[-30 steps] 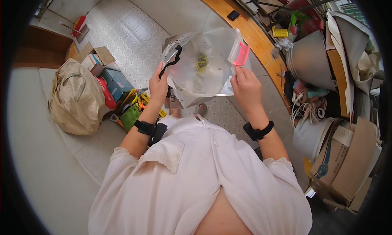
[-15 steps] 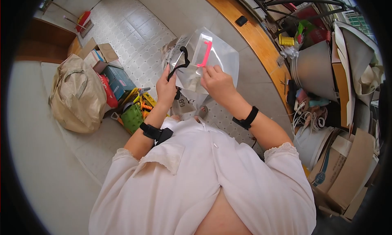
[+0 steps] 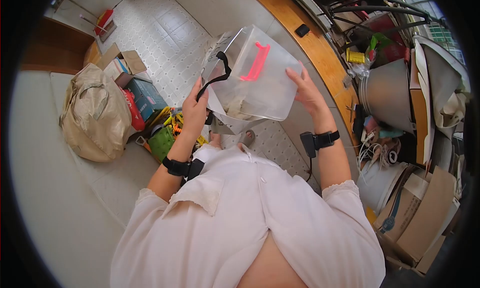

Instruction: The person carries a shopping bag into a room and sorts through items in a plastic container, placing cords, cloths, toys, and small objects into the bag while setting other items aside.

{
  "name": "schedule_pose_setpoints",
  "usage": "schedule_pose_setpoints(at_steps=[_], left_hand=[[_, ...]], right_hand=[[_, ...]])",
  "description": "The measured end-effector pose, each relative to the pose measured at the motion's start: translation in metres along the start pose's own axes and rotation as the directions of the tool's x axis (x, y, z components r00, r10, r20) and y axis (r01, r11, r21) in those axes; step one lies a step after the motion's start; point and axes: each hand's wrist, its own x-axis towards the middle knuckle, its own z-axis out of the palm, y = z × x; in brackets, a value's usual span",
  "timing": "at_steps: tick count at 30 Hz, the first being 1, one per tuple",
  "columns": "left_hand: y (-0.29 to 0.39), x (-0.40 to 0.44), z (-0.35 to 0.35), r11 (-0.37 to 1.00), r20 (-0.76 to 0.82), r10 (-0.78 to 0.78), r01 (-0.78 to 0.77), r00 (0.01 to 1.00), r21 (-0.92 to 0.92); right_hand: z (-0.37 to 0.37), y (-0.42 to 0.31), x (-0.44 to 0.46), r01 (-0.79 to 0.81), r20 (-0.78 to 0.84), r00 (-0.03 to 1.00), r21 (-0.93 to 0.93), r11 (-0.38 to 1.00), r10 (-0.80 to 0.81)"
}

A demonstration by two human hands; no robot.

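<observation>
A clear plastic box (image 3: 277, 83) with a pink handle (image 3: 257, 63) is tilted in front of me, partly inside a white printed bag (image 3: 235, 124). Something beige (image 3: 239, 108) shows blurred near the box's lower end. My left hand (image 3: 194, 105) is closed on the bag's edge at its black strap handle (image 3: 220, 78), which loops over the opening. At the box's right side, my right hand (image 3: 308, 90) grips the edge, thumb on the near face and the other fingers mostly behind it.
On the left ledge lie a tan bag (image 3: 95, 118), a blue box (image 3: 145, 100), an open carton (image 3: 122, 63) and a green basket (image 3: 162, 144). To the right stand a large grey pot (image 3: 387, 85), cables (image 3: 375, 150) and cardboard (image 3: 422, 213). A small black object (image 3: 302, 30) rests on the wooden ledge.
My right hand has left the pink handle and moved right to the box's side edge. The box has tilted, showing more of its face, and the handle now lies flatter against it.
</observation>
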Motion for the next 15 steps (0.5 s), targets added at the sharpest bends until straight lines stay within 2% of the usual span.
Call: schedule_pose_setpoints(at_steps=[2,5,6,8,9,11,13,15], left_hand=[[0.007,0.001,0.001,0.999,0.015,0.031,-0.032,0.999,0.034],[0.005,0.007,-0.001,0.989,-0.009,0.119,-0.118,0.993,0.088],[0.003,0.008,-0.003,0.972,-0.004,0.150,-0.147,0.989,0.181],[0.010,0.004,-0.004,0.956,0.004,0.131,-0.128,0.991,0.264],[0.014,0.002,-0.005,0.945,0.008,0.122,-0.118,0.993,0.305],[0.010,0.003,-0.007,0.931,0.023,0.235,-0.232,0.972,0.280],[0.019,-0.002,-0.009,0.951,0.041,0.137,-0.143,0.990,0.274],[0.012,0.009,-0.014,0.928,0.046,0.258,-0.261,0.965,0.267]], right_hand=[[0.019,-0.024,-0.019,0.169,0.059,0.985,-0.183,0.968,-0.161],[0.031,-0.022,-0.016,0.213,0.116,0.974,-0.178,0.961,-0.195],[0.036,-0.018,-0.014,0.222,0.119,0.972,-0.177,0.959,-0.203],[0.046,-0.001,-0.006,0.336,0.108,0.941,-0.237,0.911,-0.319],[0.050,0.009,0.000,0.340,0.107,0.940,-0.235,0.911,-0.324],[0.057,0.028,0.011,0.401,0.041,0.912,-0.304,0.864,-0.408],[0.062,0.037,0.013,0.405,0.016,0.907,-0.305,0.862,-0.420],[0.058,0.037,0.018,0.394,0.063,0.918,-0.258,0.882,-0.391]])
